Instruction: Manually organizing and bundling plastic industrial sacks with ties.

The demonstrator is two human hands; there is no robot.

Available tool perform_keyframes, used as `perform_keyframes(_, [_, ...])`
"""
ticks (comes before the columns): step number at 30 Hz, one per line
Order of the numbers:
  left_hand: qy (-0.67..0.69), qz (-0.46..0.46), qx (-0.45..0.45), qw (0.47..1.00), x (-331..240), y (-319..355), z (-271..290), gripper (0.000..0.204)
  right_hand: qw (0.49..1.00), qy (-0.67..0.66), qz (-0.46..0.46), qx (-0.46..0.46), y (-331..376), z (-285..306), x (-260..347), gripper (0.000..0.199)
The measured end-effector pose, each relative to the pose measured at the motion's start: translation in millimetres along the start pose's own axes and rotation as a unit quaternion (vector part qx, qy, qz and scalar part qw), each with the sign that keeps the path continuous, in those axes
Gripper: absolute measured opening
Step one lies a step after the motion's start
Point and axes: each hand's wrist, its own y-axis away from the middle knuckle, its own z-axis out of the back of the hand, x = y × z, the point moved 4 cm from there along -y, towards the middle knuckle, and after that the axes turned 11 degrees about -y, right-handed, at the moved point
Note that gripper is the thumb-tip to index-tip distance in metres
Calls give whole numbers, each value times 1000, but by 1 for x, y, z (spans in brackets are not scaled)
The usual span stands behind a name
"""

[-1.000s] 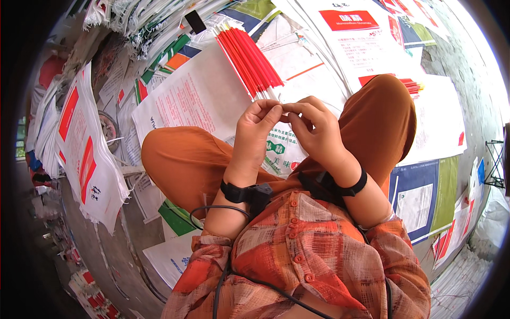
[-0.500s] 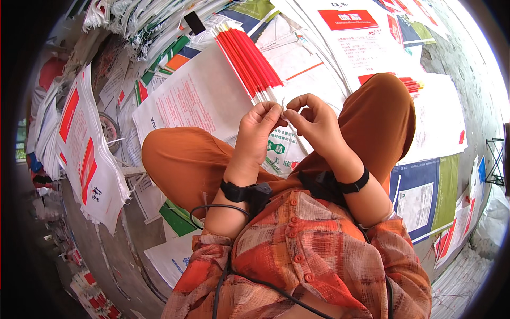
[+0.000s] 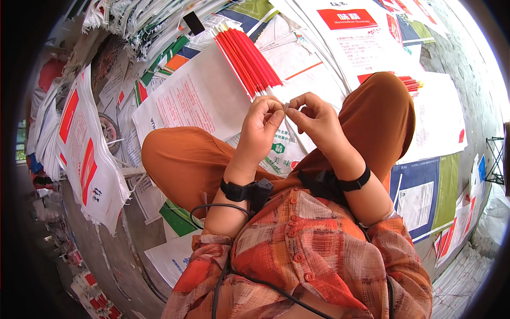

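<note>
My left hand and my right hand meet above my lap, fingertips almost touching. Both are closed in a pinch. A small whitish strip shows between the fingertips; most of it is covered, so its kind is unclear. Just beyond the left hand lies a fanned bundle of long, thin red strips with pale ends. The bundle rests on a white printed sack. Under my hands, between my knees, another white sack with green print is partly visible.
Several flat sacks cover the floor, including a white-and-red one ahead and a blue-and-green one at right. A second red bundle lies beyond my right knee. Stacked sacks stand at left. A black rectangular object sits at the top.
My left fingers have curled and turned slightly, and the fingertips have shifted a little. The white strip that stuck up between the hands now shows only as a small piece.
</note>
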Motion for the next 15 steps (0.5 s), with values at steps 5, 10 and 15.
perform_keyframes(5, [-118,-71,8,991,-6,0,2,4,995,98,33,-13,-1,2,-2,17])
perform_keyframes(10, [-37,2,16,999,-3,2,1,5,997,59,-48,-10,2,-1,4,21])
perform_keyframes(15, [54,47,2,997,-3,4,-1,7,991,128,23,10,0,-4,-2,22])
